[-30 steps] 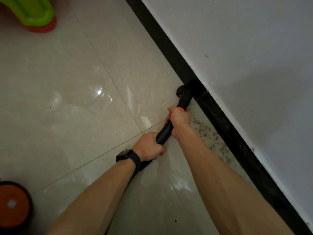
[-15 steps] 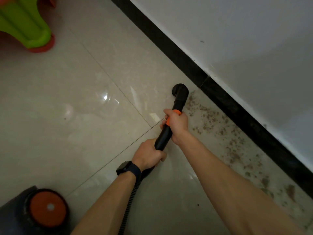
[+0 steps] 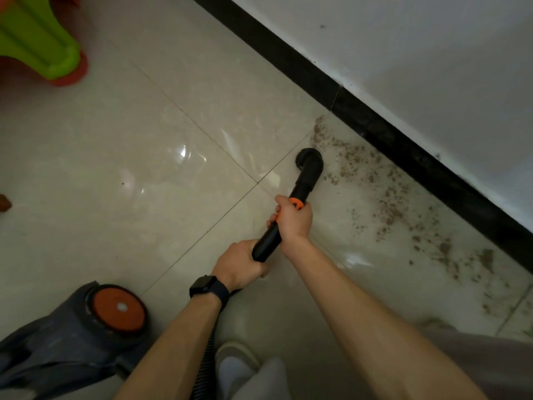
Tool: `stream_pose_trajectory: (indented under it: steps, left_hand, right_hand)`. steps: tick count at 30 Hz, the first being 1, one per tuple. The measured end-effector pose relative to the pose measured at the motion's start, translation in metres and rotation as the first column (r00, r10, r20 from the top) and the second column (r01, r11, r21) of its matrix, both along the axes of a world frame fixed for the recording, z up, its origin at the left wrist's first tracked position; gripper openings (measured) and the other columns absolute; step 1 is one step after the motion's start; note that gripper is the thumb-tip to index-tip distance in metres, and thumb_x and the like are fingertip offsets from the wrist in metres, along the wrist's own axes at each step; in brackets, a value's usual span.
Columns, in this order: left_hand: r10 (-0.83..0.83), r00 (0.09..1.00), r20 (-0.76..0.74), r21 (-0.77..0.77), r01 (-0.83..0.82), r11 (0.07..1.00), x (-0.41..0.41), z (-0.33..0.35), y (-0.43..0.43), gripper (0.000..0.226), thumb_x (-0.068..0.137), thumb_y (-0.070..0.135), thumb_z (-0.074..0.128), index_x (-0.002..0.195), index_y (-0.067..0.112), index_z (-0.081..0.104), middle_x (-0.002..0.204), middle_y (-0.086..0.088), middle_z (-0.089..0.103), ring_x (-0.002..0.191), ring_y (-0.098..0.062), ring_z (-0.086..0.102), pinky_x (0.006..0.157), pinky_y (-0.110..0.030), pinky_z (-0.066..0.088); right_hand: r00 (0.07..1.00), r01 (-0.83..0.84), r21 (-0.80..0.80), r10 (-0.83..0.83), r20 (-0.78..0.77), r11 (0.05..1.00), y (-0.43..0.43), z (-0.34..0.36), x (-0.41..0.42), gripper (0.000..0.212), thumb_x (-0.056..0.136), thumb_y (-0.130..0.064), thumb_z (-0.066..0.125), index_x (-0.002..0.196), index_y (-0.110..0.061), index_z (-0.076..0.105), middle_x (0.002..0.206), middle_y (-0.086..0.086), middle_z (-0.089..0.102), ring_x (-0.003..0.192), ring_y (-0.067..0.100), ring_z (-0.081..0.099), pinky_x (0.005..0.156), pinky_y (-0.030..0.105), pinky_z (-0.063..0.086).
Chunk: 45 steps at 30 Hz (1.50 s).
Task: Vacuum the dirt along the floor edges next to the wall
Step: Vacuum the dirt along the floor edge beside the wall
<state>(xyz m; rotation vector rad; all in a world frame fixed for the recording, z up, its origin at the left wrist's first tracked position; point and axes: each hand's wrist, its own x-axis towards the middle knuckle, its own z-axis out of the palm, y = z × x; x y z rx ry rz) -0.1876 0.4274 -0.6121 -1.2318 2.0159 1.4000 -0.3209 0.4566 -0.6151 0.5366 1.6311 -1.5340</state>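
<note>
While the right hand [image 3: 294, 220] and, behind it, the left hand [image 3: 239, 265] grip the black plastic vacuum wand [image 3: 305, 181], its round brush head [image 3: 309, 159] sits on the glossy beige tile floor [image 3: 138, 157] just beside scattered brown dirt [image 3: 389, 203] along the black skirting board [image 3: 403, 145].

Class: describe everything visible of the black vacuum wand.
The vacuum wand is a black, plastic-looking tube with an orange collar and round bristled head, slanting down to the tile beside the dirt. The right hand grips its collar, the left hand its rear end, where a ribbed hose leaves.
</note>
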Motion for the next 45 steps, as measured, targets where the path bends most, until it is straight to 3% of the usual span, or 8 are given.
stream_pose_trajectory:
  steps: [9, 14, 18, 29, 45]
  left_hand:
    - [-0.042, 0.999, 0.024, -0.037, 0.043, 0.998, -0.013, -0.009, 0.010, 0.018, 0.061, 0.028, 0.067, 0.075, 0.022, 0.057, 0.072, -0.003, 0.068, 0.066, -0.027, 0.064, 0.060, -0.039, 0.052]
    - [0.000, 1.000, 0.005, -0.029, 0.000, 1.000, -0.021, -0.008, 0.007, 0.018, 0.062, 0.022, 0.067, 0.076, 0.018, 0.057, 0.074, -0.008, 0.068, 0.059, -0.021, 0.057, 0.057, -0.031, 0.043]
    - [0.005, 1.000, -0.005, -0.035, -0.005, 0.999, -0.030, -0.008, 0.002, 0.019, 0.064, 0.020, 0.067, 0.080, 0.015, 0.058, 0.077, -0.010, 0.068, 0.060, -0.021, 0.057, 0.057, -0.032, 0.044]
    - [-0.038, 0.999, -0.036, -0.062, 0.035, 0.997, -0.056, 0.000, -0.009, 0.018, 0.066, 0.018, 0.066, 0.069, 0.027, 0.051, 0.068, -0.003, 0.062, 0.057, -0.020, 0.054, 0.055, -0.031, 0.043]
    - [-0.017, 0.996, -0.093, -0.060, 0.012, 0.998, -0.086, 0.000, -0.028, 0.024, 0.070, 0.014, 0.067, 0.068, 0.025, 0.046, 0.064, 0.001, 0.055, 0.055, -0.017, 0.050, 0.054, -0.027, 0.038]
  right_hand:
    - [1.000, 0.005, -0.037, -0.004, 0.024, 0.999, 0.012, -0.003, -0.016, 0.024, 0.090, -0.006, 0.070, 0.100, -0.012, 0.049, 0.067, 0.005, 0.053, 0.044, 0.016, 0.048, 0.047, 0.030, 0.049]
    - [1.000, -0.006, -0.051, 0.007, 0.013, 0.999, 0.006, -0.004, -0.024, 0.024, 0.090, -0.006, 0.070, 0.100, -0.013, 0.050, 0.068, 0.004, 0.054, 0.043, 0.015, 0.048, 0.047, 0.030, 0.049]
    - [1.000, -0.001, -0.056, 0.001, 0.011, 0.998, 0.000, -0.003, -0.031, 0.024, 0.090, -0.006, 0.070, 0.103, -0.011, 0.052, 0.066, 0.003, 0.054, 0.043, 0.014, 0.049, 0.047, 0.029, 0.049]
    - [1.000, 0.006, -0.059, -0.006, 0.000, 0.998, -0.013, -0.002, -0.056, 0.021, 0.088, -0.002, 0.066, 0.103, -0.009, 0.053, 0.061, 0.001, 0.053, 0.042, 0.013, 0.047, 0.045, 0.027, 0.047]
    - [0.999, -0.042, -0.041, 0.041, -0.027, 0.998, -0.036, -0.003, -0.088, 0.018, 0.087, -0.001, 0.065, 0.101, -0.007, 0.056, 0.061, 0.001, 0.054, 0.042, 0.014, 0.048, 0.044, 0.027, 0.048]
